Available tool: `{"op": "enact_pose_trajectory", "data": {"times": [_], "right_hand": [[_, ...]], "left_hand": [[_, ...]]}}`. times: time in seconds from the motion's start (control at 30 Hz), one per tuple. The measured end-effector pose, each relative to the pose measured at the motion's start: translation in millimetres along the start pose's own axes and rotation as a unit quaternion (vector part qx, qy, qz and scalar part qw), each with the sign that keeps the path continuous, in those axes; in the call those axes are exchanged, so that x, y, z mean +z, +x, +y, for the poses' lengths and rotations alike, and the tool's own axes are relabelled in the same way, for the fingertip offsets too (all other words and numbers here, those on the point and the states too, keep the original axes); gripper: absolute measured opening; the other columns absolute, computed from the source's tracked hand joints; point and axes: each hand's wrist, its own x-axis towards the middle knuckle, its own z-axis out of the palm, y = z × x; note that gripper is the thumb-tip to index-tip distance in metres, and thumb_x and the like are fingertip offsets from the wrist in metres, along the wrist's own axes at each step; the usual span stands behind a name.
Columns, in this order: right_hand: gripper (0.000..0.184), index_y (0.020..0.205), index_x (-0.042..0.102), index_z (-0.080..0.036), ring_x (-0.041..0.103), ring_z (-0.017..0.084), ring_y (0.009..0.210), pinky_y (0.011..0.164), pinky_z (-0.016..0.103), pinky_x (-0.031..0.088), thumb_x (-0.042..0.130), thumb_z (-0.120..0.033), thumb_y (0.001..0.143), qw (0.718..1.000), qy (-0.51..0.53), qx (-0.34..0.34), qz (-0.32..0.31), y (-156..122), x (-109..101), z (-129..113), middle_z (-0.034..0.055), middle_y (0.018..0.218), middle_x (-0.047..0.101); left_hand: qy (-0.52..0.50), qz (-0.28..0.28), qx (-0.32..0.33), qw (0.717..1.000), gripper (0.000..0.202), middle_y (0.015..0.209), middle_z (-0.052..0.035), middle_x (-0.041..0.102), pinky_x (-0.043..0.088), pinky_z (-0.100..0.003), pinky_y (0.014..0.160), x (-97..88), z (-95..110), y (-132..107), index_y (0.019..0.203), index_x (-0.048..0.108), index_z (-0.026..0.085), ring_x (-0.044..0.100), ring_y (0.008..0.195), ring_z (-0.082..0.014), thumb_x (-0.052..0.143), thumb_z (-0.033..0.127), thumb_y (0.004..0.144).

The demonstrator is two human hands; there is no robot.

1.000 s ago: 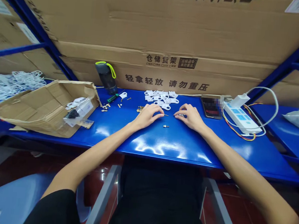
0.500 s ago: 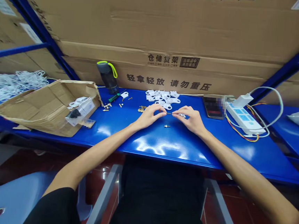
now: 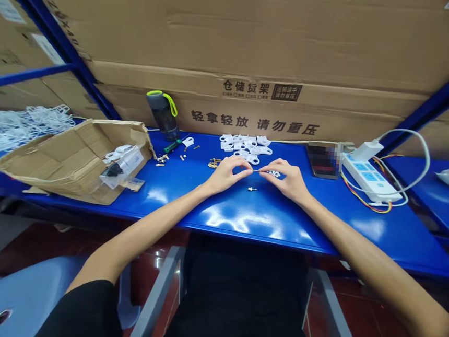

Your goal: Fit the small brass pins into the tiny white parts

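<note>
Two hands turn inward, left hand and right hand pinching one thin pin just above the blue bench.

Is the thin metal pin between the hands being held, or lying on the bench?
Held, it seems: the thin metal pin reaches from the left hand to the right hand, clear of the blue bench.

Beyond the left hand, blue steel shelving holds stacked cardboard cartons; nearer, a glossy dark-red floor shows below the blue worktop.
</note>
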Motion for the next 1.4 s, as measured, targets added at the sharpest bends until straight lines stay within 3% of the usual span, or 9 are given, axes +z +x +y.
{"op": "enact_pose_trajectory", "data": {"times": [0.37, 0.77, 1.13, 1.4], "right_hand": [[0.020, 0.109, 0.085, -0.032, 0.072, 0.028, 0.094, 0.088, 0.046, 0.059, 0.069, -0.042, 0.101, 0.999, -0.001, -0.032, 0.004, -3.0, 5.9, 12.0, 0.0051, 0.102, 0.082], [0.022, 0.112, 0.083, -0.027, 0.070, 0.026, 0.091, 0.086, 0.046, 0.046, 0.063, -0.031, 0.106, 0.985, -0.111, -0.129, -0.036, -0.7, 5.3, 12.4, 0.0062, 0.103, 0.084], [0.025, 0.111, 0.081, -0.026, 0.067, 0.025, 0.092, 0.089, 0.046, 0.045, 0.058, -0.035, 0.109, 0.977, -0.138, -0.160, -0.040, -2.2, 8.0, 9.2, 0.0059, 0.106, 0.083], [0.021, 0.112, 0.078, -0.029, 0.070, 0.027, 0.092, 0.091, 0.047, 0.049, 0.064, -0.043, 0.105, 0.991, -0.098, -0.085, 0.005, -2.2, 9.8, 7.5, 0.0048, 0.105, 0.082]], "left_hand": [[0.020, -0.010, 0.009, 1.000, 0.024, 0.110, -0.0038, 0.078, 0.046, -0.041, 0.105, 2.4, -5.3, -1.3, 0.105, 0.075, 0.022, 0.068, 0.111, -0.0234, 0.063, 0.043, 0.106], [0.179, -0.038, 0.075, 0.980, 0.024, 0.118, -0.0039, 0.078, 0.038, -0.040, 0.099, -0.2, 0.9, -3.4, 0.110, 0.073, 0.021, 0.067, 0.112, -0.0221, 0.055, 0.037, 0.112], [0.263, -0.045, 0.126, 0.955, 0.029, 0.120, -0.0069, 0.078, 0.039, -0.043, 0.098, 1.2, -1.0, -3.8, 0.113, 0.073, 0.020, 0.067, 0.111, -0.0234, 0.050, 0.036, 0.113], [0.209, 0.004, 0.141, 0.968, 0.025, 0.113, -0.0026, 0.079, 0.040, -0.039, 0.094, 4.2, -2.1, -3.0, 0.110, 0.074, 0.022, 0.068, 0.104, -0.0199, 0.055, 0.037, 0.112]]}}
